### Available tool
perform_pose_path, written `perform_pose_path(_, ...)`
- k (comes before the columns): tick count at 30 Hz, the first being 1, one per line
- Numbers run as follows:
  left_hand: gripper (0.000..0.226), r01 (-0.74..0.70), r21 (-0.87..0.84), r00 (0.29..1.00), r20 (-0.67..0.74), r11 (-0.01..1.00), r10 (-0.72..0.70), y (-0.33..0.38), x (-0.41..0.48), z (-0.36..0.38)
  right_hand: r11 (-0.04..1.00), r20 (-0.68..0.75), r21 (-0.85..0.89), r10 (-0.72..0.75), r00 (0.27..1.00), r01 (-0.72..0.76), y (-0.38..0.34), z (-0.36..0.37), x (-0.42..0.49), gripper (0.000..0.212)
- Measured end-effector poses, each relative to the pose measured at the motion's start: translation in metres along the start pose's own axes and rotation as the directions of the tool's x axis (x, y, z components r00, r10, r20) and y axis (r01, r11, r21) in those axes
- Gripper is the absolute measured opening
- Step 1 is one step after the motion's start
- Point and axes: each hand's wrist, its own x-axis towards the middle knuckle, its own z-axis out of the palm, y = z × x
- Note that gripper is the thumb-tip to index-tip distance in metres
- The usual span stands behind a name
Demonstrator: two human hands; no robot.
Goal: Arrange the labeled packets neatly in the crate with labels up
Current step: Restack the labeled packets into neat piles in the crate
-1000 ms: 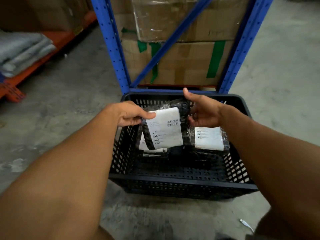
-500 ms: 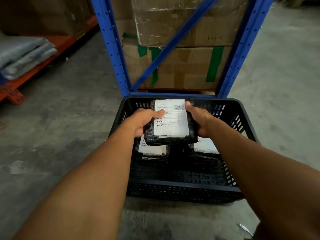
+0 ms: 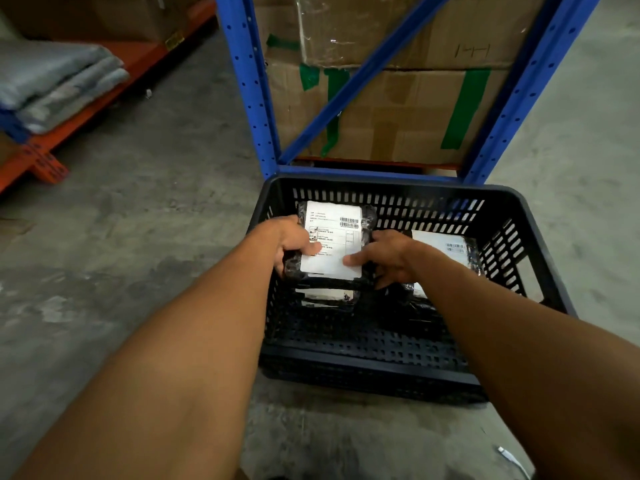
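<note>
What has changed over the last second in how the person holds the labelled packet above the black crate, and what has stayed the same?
The held packet was turned from tilted to square, label up, and lowered into the crate toward its far left corner. The right hand, open beside it a second ago, now grips its right edge; the left hand kept its hold. The packet at the right and the one beneath stayed put.
</note>
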Motion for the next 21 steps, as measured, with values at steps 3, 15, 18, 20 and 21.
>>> perform_pose_path(3,0.081,-0.111,0.088,0.977,-0.173,0.990,0.125,-0.010,0.021,0.006,0.999,-0.090,-0.038,-0.018,0.996,0.015,0.003,0.013,0.008,0.036)
perform_pose_path(15,0.077,-0.087,0.177,0.955,-0.264,0.980,0.133,-0.046,0.078,0.009,0.999,-0.186,-0.047,-0.006,0.983,-0.003,0.024,0.036,0.055,0.041)
perform_pose_path(18,0.072,-0.078,0.142,0.963,-0.246,0.987,0.112,-0.044,0.086,0.006,0.999,-0.162,-0.008,0.030,0.986,-0.032,0.020,0.036,0.059,0.033)
perform_pose_path(20,0.062,-0.077,0.150,0.964,-0.243,0.986,0.112,-0.043,0.089,0.007,0.998,-0.161,-0.027,0.049,0.986,-0.054,0.020,0.035,0.064,0.033)
perform_pose_path(21,0.056,-0.073,0.176,0.959,-0.258,0.982,0.117,-0.043,0.090,0.009,0.998,-0.177,-0.037,0.051,0.983,-0.058,0.020,0.035,0.066,0.036)
